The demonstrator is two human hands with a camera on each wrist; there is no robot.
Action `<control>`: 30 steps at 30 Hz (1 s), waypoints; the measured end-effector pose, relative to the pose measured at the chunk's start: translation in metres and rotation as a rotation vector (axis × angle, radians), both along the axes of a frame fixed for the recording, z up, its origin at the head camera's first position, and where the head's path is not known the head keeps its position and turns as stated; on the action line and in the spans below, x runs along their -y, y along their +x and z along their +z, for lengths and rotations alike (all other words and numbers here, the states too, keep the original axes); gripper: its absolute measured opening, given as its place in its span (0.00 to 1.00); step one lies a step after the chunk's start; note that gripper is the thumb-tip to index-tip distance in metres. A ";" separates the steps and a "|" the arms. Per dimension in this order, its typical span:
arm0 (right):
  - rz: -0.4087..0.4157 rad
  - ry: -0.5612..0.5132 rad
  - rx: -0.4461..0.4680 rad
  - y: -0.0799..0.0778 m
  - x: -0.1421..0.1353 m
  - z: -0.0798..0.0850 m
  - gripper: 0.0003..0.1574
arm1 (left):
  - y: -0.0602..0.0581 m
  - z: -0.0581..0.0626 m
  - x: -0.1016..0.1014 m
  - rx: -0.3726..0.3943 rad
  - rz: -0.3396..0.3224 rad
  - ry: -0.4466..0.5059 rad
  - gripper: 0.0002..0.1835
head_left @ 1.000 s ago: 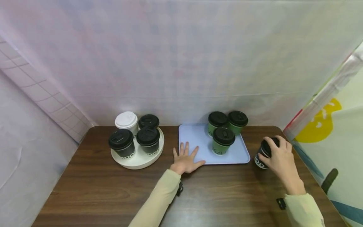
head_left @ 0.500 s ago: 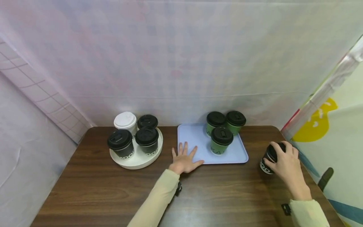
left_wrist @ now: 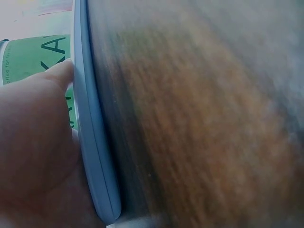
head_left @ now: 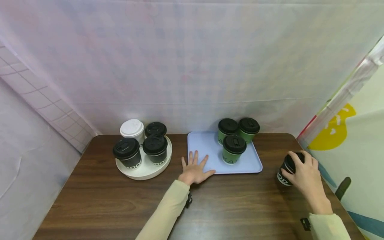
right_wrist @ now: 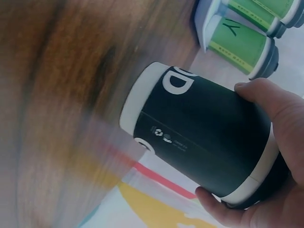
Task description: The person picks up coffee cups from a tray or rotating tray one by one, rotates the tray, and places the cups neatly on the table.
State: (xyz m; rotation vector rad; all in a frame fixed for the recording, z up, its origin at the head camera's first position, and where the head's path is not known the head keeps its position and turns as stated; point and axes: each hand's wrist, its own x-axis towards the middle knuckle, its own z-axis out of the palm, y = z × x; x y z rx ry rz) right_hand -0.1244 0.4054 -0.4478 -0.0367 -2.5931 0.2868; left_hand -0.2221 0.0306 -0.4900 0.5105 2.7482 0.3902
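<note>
My right hand [head_left: 309, 180] grips a black lidded paper coffee cup [right_wrist: 204, 128] from above, near the table's right edge. Thumb and fingers curl round its upper part, just below and over the black lid. Whether its base touches the wood I cannot tell. With fingers spread, my left hand [head_left: 194, 170] rests on the front left corner of a pale blue rectangular tray [head_left: 207, 138]. On that tray's right half stand a front green coffee cup [head_left: 231, 156] and two more behind it, all black-lidded.
To the left, a round white tray [head_left: 144, 176] bears a white-lidded cup [head_left: 132, 128] and several black-lidded dark cups [head_left: 157, 156]. A pale curtain [head_left: 186, 66] hangs behind the wooden table [head_left: 228, 203]. A printed cloth [head_left: 363, 160] hangs at the right.
My right hand has moved the black coffee cup a little to the right and nearer to me, slowing over the last half second. The left hand stays on the blue tray's corner.
</note>
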 end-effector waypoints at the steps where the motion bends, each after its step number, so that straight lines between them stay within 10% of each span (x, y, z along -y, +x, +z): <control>1: 0.003 0.009 -0.008 0.000 0.000 0.000 0.44 | 0.000 0.000 0.000 0.000 0.001 0.001 0.44; 30: -0.089 0.065 0.177 -0.004 0.002 0.020 0.53 | -0.008 -0.012 -0.002 0.014 0.005 0.002 0.44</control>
